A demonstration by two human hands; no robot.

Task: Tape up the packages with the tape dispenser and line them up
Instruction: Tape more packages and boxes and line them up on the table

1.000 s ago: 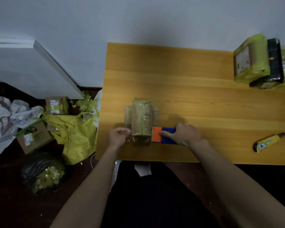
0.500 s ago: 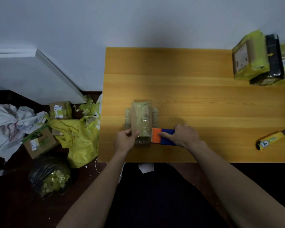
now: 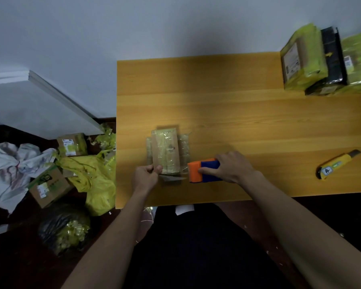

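Note:
A small cardboard package (image 3: 167, 151) wrapped in clear tape lies near the front left of the wooden table (image 3: 238, 113). My left hand (image 3: 146, 177) pinches its near left corner. My right hand (image 3: 230, 166) grips the orange and blue tape dispenser (image 3: 202, 171) just right of the package's near end. A short strip of clear tape (image 3: 173, 177) runs from the dispenser along the package's near edge. Several taped packages (image 3: 325, 61), yellow-green and black, stand side by side at the table's far right corner.
A yellow utility knife (image 3: 337, 166) lies near the table's right front. On the floor to the left are cardboard boxes (image 3: 48, 186), a yellow plastic bag (image 3: 92, 180), a black bag of tape scraps (image 3: 65, 228) and white cloth (image 3: 6, 170).
My left hand moved right from the table edge onto the package's near corner. The dispenser drew slightly away to the right, leaving tape across the near edge.

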